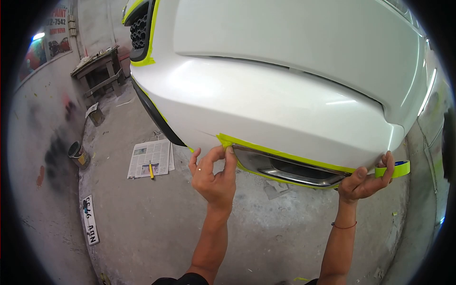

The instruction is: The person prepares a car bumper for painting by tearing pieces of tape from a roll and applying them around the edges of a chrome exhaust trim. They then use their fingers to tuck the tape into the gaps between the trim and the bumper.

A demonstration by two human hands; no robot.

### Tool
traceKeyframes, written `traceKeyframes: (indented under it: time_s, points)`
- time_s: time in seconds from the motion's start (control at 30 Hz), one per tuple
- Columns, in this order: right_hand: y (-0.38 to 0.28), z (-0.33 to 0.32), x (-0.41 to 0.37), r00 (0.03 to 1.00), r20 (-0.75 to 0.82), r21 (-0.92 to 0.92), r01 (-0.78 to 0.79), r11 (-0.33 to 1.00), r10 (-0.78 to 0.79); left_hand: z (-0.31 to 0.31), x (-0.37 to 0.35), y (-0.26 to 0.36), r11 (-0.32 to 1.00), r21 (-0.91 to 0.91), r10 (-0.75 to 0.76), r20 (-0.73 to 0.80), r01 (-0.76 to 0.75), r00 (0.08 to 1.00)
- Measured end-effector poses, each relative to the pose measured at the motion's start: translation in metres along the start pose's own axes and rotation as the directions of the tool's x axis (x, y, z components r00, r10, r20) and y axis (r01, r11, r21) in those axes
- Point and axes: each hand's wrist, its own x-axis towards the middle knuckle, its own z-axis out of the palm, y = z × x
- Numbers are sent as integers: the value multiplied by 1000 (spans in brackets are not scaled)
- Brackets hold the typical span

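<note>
A white car bumper (266, 114) fills the upper middle of the head view. Bright yellow-green masking tape (285, 154) borders the chrome-trimmed fog light recess (294, 167) low on it. My left hand (216, 178) pinches the tape at the recess's left corner between thumb and index finger. At the recess's right end, my right hand (363, 186) holds a roll of masking tape (399, 169), its fingers partly inside the ring. The same tape edges the black grille (138, 33) at upper left.
Newspaper sheets (149, 159) lie on the concrete floor with a yellow cutter (151, 170) on them. A licence plate (90, 220), a paint can (78, 155) and a second can (95, 115) stand or lie leftward. A wooden workbench (99, 71) is against the wall.
</note>
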Motion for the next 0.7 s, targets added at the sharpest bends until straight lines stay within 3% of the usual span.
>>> traceKeyframes:
  time_s: [0.07,0.1,0.17,0.2,0.27,0.4,0.47,0.57,0.7]
  points:
    - [2,0,-1,1000,5,11,5,1000,-5,4,-2,-3,991,93,111,-137,-98,984]
    - [3,-1,-1,1000,10,22,11,1000,-11,3,0,-2,991,93,111,-136,-99,984]
    - [3,-1,-1,1000,11,31,9,999,-10,-5,5,3,984,-70,-164,10,165,986]
    - [2,-1,0,1000,11,42,9,999,-9,-9,8,3,984,-69,-163,11,163,987]
    - [1,-1,0,1000,4,37,-1,999,1,-14,16,2,987,106,-129,45,124,991]
    - [-1,0,1,1000,-7,52,-9,999,9,-12,19,2,977,124,-181,65,172,981]
    - [-1,2,2,1000,-22,34,-18,999,19,-9,22,3,995,99,-3,-16,4,1000]
    - [-3,4,0,998,-41,24,-39,999,40,-3,16,-4,994,72,82,14,-83,997]
    - [-4,-1,2,1000,-1,-11,-15,1000,15,-2,11,-16,998,18,66,9,-66,998]
